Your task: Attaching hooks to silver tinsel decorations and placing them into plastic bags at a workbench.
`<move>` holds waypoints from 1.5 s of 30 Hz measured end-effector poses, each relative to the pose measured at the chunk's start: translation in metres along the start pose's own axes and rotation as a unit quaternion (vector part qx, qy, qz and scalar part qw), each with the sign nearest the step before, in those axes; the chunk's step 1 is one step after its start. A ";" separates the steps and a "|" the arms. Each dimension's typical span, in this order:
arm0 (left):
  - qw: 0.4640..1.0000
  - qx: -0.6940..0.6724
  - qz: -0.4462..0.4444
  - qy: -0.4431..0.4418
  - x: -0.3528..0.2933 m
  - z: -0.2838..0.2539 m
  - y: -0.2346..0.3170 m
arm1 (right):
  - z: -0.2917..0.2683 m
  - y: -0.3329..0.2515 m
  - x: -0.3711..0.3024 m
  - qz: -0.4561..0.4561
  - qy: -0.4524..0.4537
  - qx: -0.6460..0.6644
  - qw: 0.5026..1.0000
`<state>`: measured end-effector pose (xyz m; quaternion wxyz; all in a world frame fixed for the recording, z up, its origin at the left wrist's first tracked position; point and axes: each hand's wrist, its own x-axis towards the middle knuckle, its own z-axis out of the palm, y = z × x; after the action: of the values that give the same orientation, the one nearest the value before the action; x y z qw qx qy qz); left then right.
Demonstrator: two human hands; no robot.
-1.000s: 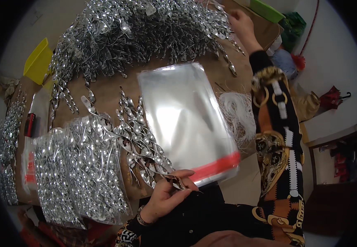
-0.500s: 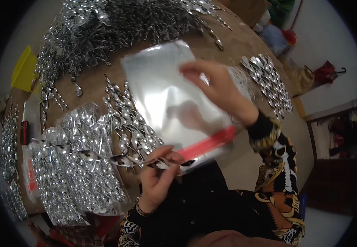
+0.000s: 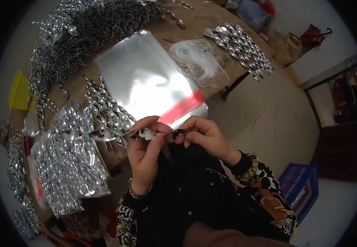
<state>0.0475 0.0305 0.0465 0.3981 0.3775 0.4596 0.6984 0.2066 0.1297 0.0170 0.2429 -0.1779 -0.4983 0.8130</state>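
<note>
A long twisted silver strip (image 3: 100, 135) stretches leftward from my hands, above the table edge. My left hand (image 3: 144, 154) pinches it near its right end between thumb and fingers. Right beside it, my right hand (image 3: 206, 138) has its thumb and fingers closed at the strip's tip; any thin string there is too fine to make out. Just beyond my hands lies a stack of clear plastic bags (image 3: 145, 70) with a red band across the near end. A bundle of white strings (image 3: 197, 57) rests to the right of the bags.
Silver spirals lie in a large heap (image 3: 92, 33) at the back, a bagged pile (image 3: 69, 164) at the left, and a smaller group (image 3: 242, 47) at the far right. A yellow container (image 3: 18, 90) stands far left. On the floor at right sits a blue crate (image 3: 298, 189).
My right hand has come down from over the plastic bags and white strings to meet my left hand at the strip's end. The view has shifted, showing the blue crate.
</note>
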 end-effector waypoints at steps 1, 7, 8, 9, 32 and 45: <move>1.000 -0.019 -0.017 -0.010 -0.003 0.004 0.000 | -0.003 0.004 -0.007 -0.009 0.006 -0.004 1.000; 0.996 0.030 -0.031 -0.073 -0.020 0.021 -0.006 | -0.020 0.004 -0.033 -0.096 0.088 0.100 0.986; 0.994 0.052 -0.053 -0.081 -0.025 0.025 -0.004 | -0.024 -0.006 -0.038 -0.118 0.101 0.091 0.984; 0.991 0.073 -0.076 -0.088 -0.030 0.027 -0.003 | -0.029 -0.012 -0.043 -0.140 0.115 0.081 0.980; 0.949 0.182 -0.100 -0.238 -0.054 0.030 -0.034 | -0.004 -0.026 -0.077 -0.225 0.035 -0.414 0.881; 0.981 0.085 -0.115 -0.134 -0.032 0.018 -0.046 | -0.107 -0.014 -0.010 -0.188 0.236 -0.526 0.795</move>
<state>0.0856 0.0194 0.0035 0.5003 0.4444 0.5005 0.5494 0.2744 0.2066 -0.0172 0.3696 -0.3675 -0.8003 0.2964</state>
